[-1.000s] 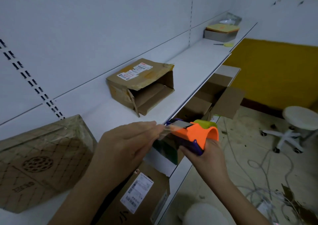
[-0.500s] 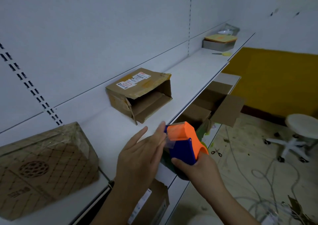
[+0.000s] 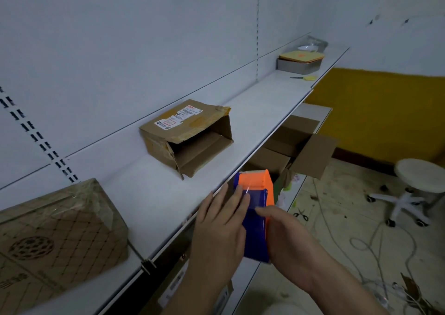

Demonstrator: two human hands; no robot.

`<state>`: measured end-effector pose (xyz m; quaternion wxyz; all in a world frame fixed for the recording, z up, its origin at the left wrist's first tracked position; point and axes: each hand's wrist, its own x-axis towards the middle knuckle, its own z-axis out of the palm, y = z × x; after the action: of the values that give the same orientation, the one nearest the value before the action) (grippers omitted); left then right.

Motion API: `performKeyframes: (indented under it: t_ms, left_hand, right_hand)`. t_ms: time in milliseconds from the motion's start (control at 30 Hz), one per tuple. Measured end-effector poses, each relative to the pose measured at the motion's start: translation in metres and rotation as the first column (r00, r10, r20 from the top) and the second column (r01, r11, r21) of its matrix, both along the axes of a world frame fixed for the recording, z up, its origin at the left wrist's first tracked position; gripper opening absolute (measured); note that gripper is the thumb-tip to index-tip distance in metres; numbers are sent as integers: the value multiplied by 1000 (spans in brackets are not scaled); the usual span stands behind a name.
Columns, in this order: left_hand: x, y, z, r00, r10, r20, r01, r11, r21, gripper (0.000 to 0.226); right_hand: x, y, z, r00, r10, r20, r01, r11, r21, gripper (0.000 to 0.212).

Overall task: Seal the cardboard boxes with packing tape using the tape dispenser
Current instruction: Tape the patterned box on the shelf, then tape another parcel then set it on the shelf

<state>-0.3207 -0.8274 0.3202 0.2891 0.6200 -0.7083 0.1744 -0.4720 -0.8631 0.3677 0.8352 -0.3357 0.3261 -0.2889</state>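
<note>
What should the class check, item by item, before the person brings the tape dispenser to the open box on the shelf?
1. Tape dispenser held: ok, right hand grips it.
2. Tape end free: cannot tell; left hand fingers lie on it.
3. Open cardboard box flaps closed: not ok, it gapes sideways.
4. Box within reach on shelf: ok.
5. Left hand free to hold flaps: not ok.

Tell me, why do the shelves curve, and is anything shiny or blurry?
Head view: wide-angle lens bows the long white shelf; dim, even light; glare streaks the clear-wrapped brown box and the orange-and-blue tape dispenser; frame edges look soft.
</note>
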Motion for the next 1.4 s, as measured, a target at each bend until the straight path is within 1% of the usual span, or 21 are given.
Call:
performKeyframes:
  t_ms: [67,133,300,333,400,467,533,567,600,633,700,767,800,833,900,1000,1067,1133,1233,1300,1400]
  left_hand:
    - [-11,-1,-9,1000,20,8,-21,994,110,68]
    - [-20,-3,-15,999,34,10,-35,970,242,95]
    - [-26,-7,-15,989,-16,-145,71,920,385,131]
    - [-25,-6,-16,979,-61,-195,136,907,399,130]
    - [-22,-11,-10,944,-100,-314,222,896,383,113]
    - [-8,-7,-7,921,-153,-359,307,852,425,99]
    - [8,-3,-7,923,-238,-303,362,801,476,95]
    - [17,-1,-7,925,-275,-261,373,781,501,92]
    - [25,-1,-6,928,-297,-224,369,803,468,87]
    - [35,-2,-5,931,-293,-218,357,858,368,80]
    - [54,-7,7,941,-221,-255,248,965,80,60]
    - [68,-19,36,964,-81,-252,46,989,-142,43]
    - [75,-27,52,966,6,-260,-56,981,-187,40]
    - [82,-35,66,959,90,-269,-143,972,-186,43]
    - [99,-54,82,928,234,-291,-262,963,-61,59]
    - [131,-74,84,899,316,-303,-250,939,235,83]
    - [144,-82,81,925,303,-228,-214,914,345,81]
    - [150,-88,79,938,289,-191,-212,914,345,78]
    - [154,-100,75,920,333,-207,-264,916,301,86]
    - [158,-111,73,905,365,-220,-312,918,243,88]
    - [164,-128,68,880,405,-249,-375,913,160,82]
  right_hand:
    - [2,-2,0,999,-42,-28,42,999,-27,42]
    - [6,-5,-4,987,-119,-110,116,993,-38,41]
    - [12,-19,-10,954,-235,-188,227,972,-66,31]
    - [12,-21,-11,950,-247,-190,235,969,-79,28]
    - [10,-27,-13,942,-261,-212,244,964,-101,29]
    - [5,-35,-16,937,-269,-225,251,962,-103,35]
    - [-4,-47,-15,917,-320,-240,305,947,-99,41]
    - [-9,-54,-14,898,-349,-268,321,936,-143,42]
    - [-15,-61,-11,877,-374,-301,321,923,-211,42]
    - [-20,-68,-9,856,-400,-327,318,907,-275,40]
    - [-28,-80,-7,833,-426,-353,317,890,-327,41]
    - [-31,-90,-7,827,-432,-359,314,885,-343,43]
    - [-31,-93,-7,827,-434,-358,309,882,-355,43]
    - [-30,-96,-7,828,-431,-358,299,880,-369,44]
    - [-24,-100,-5,838,-408,-363,265,885,-382,41]
    - [-15,-105,0,853,-370,-368,220,895,-389,40]
    - [-9,-111,1,863,-338,-375,182,901,-393,43]
    - [-4,-119,3,864,-324,-385,154,899,-411,47]
    - [3,-133,6,865,-310,-395,126,895,-427,52]
    - [11,-141,7,859,-319,-401,125,889,-441,48]
    - [24,-147,8,849,-331,-411,122,881,-458,43]
